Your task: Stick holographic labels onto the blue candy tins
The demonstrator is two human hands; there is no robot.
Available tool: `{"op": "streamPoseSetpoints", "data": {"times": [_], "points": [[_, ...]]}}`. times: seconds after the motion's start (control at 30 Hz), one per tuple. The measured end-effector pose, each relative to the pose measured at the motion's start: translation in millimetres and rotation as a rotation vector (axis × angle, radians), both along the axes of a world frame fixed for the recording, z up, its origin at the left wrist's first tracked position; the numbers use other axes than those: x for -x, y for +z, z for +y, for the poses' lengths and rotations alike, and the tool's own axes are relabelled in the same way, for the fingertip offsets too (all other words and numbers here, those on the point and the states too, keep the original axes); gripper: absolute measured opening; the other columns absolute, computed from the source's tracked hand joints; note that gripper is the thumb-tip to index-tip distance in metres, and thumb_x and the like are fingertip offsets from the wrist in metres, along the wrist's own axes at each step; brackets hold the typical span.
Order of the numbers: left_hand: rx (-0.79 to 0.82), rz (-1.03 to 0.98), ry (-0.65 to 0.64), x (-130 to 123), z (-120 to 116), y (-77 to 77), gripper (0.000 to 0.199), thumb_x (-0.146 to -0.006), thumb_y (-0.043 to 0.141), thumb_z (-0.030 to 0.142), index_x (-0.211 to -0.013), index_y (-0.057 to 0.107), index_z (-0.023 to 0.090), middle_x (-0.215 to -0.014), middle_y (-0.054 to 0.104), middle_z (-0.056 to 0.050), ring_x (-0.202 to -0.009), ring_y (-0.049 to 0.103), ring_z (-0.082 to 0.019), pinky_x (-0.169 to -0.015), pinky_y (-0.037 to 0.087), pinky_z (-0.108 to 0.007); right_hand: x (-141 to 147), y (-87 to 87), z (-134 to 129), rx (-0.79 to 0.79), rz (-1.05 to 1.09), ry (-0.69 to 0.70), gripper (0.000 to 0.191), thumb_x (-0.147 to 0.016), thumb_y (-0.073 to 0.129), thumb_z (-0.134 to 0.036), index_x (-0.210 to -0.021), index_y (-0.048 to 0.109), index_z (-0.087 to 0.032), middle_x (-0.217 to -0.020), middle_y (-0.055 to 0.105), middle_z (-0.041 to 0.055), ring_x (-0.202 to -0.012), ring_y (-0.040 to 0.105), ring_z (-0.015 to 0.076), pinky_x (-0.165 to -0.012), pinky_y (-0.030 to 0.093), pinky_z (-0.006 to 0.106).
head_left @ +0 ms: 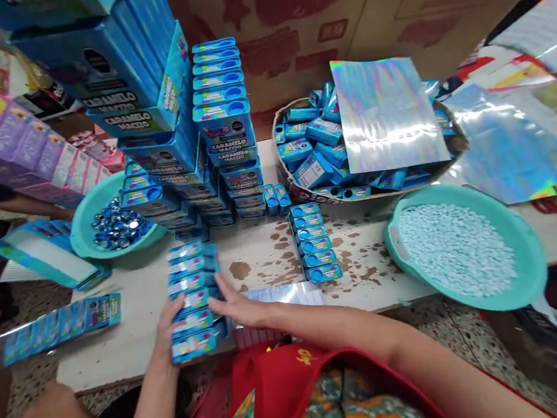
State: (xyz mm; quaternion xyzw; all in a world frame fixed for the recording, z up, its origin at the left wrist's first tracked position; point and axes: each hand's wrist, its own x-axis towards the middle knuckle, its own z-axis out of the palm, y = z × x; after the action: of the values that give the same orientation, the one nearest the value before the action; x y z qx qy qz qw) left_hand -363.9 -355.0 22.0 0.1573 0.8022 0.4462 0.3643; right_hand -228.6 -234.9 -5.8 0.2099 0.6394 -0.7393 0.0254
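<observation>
A row of small blue candy boxes stands on the white table near its front edge, between my hands. My left hand presses along the row's left side, fingers partly hidden by it. On the opposite side, my right hand grips the row with thumb and fingers apart. Right of it lies a second row of blue boxes, untouched by either hand. Just beyond my right hand, a shiny holographic sheet lies at the table edge.
Tall stacks of blue candy boxes rise at the back. A teal bowl holds blue wrapped candies; another teal bowl holds pale pieces. A carton contains loose boxes under a silver sheet. Another person's hand is lower left.
</observation>
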Motion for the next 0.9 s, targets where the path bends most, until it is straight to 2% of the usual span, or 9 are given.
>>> {"op": "streamPoseSetpoints", "data": {"times": [0.1,0.17,0.27,0.43,0.47,0.53,0.63,0.77,0.9], "points": [[0.05,-0.041,0.145,26,-24,-30.9,0.053,-0.068,0.051,0.06,-0.111,0.053,0.028,-0.093,0.069,-0.002,-0.082,0.066,-0.027,-0.065,0.055,-0.042,44,-25.5,-4,0.028,0.069,0.102,0.09,-0.077,0.045,-0.069,-0.145,0.016,-0.018,-0.151,0.019,0.0112,-0.139,0.016,0.0254,-0.113,0.016,0.044],[0.127,-0.057,0.21,37,-30,-41.8,0.05,-0.069,0.051,0.058,-0.11,0.051,0.029,-0.091,0.069,-0.001,-0.078,0.067,-0.025,-0.062,0.055,-0.038,44,-30.0,2,-0.056,0.07,0.114,0.083,-0.078,0.049,-0.065,-0.142,0.025,-0.02,-0.15,0.024,0.0097,-0.139,0.017,0.0259,-0.113,0.016,0.046],[0.247,0.044,0.104,52,-32,-38.2,0.053,-0.069,0.054,0.057,-0.113,0.049,0.027,-0.098,0.068,-0.002,-0.088,0.065,-0.025,-0.07,0.054,-0.038,-2,-15.9,24,-0.211,0.116,0.038,0.063,-0.081,0.053,-0.054,-0.134,0.042,-0.02,-0.144,0.036,0.01,-0.134,0.029,0.0238,-0.11,0.024,0.043],[0.232,0.917,-0.012,23,17,-18.8,0.058,-0.073,0.057,0.05,-0.122,0.046,0.02,-0.13,0.051,-0.011,-0.123,0.041,-0.031,-0.102,0.031,-0.051,-127,22.8,61,-0.267,-0.043,-0.451,0.033,-0.086,0.05,-0.042,-0.11,0.059,-0.021,-0.11,0.064,0.0068,-0.102,0.059,0.019,-0.091,0.046,0.037],[0.165,0.949,-0.121,4,35,-19.9,0.052,-0.077,0.053,0.047,-0.12,0.05,0.018,-0.128,0.052,-0.013,-0.122,0.042,-0.03,-0.103,0.031,-0.048,-146,26.4,63,-0.278,-0.095,-0.576,0.032,-0.086,0.051,-0.042,-0.108,0.059,-0.021,-0.107,0.064,0.0067,-0.099,0.06,0.019,-0.088,0.047,0.037],[0.086,0.757,-0.558,-41,73,-29.2,0.041,-0.081,0.049,0.043,-0.113,0.057,0.017,-0.118,0.06,-0.013,-0.113,0.05,-0.027,-0.098,0.035,-0.042,-173,27.5,61,-0.294,-0.169,-0.764,0.031,-0.085,0.051,-0.042,-0.106,0.058,-0.02,-0.104,0.065,0.007,-0.095,0.061,0.0191,-0.083,0.049,0.036],[0.152,0.432,-1.047,-99,116,-52.8,0.036,-0.078,0.053,0.038,-0.107,0.062,0.019,-0.108,0.066,-0.01,-0.103,0.056,-0.027,-0.09,0.039,-0.038,-188,19.9,48,-0.328,-0.18,-0.805,0.029,-0.085,0.052,-0.04,-0.104,0.059,-0.02,-0.101,0.065,0.0071,-0.088,0.061,0.0181,-0.078,0.051,0.034],[0.19,0.273,-1.142,-119,129,-70.6,0.028,-0.084,0.043,0.033,-0.089,0.067,0.018,-0.087,0.069,-0.006,-0.083,0.06,-0.02,-0.073,0.041,-0.028,-184,6.8,35,-0.553,-0.12,-0.671,0.023,-0.089,0.047,-0.032,-0.105,0.061,-0.021,-0.1,0.063,0.0072,-0.09,0.059,0.0177,-0.079,0.05,0.033],[0.115,0.307,-1.168,-111,124,-64.2,0.032,-0.086,0.037,0.033,-0.081,0.065,0.019,-0.078,0.067,-0.005,-0.075,0.057,-0.018,-0.068,0.039,-0.026,-172,-10.8,35,-0.947,-0.126,-0.455,0.029,-0.09,0.046,-0.026,-0.117,0.057,-0.023,-0.109,0.06,0.01,-0.101,0.052,0.0217,-0.086,0.045,0.038]]}}
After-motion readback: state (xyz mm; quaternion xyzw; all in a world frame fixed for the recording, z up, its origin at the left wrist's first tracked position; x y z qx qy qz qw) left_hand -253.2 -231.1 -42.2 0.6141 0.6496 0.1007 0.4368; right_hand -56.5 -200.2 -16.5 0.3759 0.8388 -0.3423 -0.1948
